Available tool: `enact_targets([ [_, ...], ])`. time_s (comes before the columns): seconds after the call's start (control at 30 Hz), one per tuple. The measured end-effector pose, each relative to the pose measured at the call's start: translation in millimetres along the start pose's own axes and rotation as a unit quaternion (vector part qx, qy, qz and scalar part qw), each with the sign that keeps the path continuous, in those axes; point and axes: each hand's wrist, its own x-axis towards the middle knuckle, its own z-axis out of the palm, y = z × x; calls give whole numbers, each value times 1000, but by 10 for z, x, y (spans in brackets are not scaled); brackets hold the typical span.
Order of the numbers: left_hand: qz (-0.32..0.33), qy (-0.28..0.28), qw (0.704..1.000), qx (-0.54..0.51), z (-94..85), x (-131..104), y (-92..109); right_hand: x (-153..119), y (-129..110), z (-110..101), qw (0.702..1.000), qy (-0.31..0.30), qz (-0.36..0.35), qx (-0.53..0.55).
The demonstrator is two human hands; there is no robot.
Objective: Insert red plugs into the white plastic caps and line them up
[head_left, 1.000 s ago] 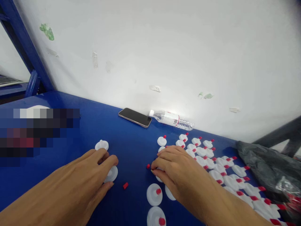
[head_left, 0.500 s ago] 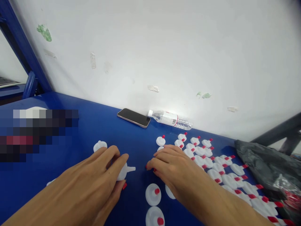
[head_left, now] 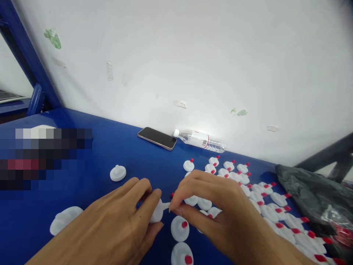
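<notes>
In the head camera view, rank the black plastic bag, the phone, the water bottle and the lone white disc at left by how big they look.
1. black plastic bag
2. water bottle
3. phone, close to the bottle in size
4. white disc

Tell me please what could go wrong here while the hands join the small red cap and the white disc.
The red cap is tiny, pinched at the right hand fingertips; it might slip and roll across the blue table. The left hand holds the white disc only by its edge, so it may tilt. The right wrist hangs over the capped discs and could scatter them.
</notes>
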Motion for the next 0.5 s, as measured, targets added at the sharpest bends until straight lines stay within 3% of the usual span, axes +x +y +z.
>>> enact_targets([
  [0.17, 10, -12, 999, -44, -37, 49, -2, 2, -5, 10, 999, -6, 17, 33],
  [0.4, 18, 10, 998, -55, -140, 103, -33, 61, -124, -93, 973, -15, 153, 172],
  [0.5, 36, 4, 999, -35, -203, 127, -54, 26, -103, -105, 963, 0, 179, 200],
])
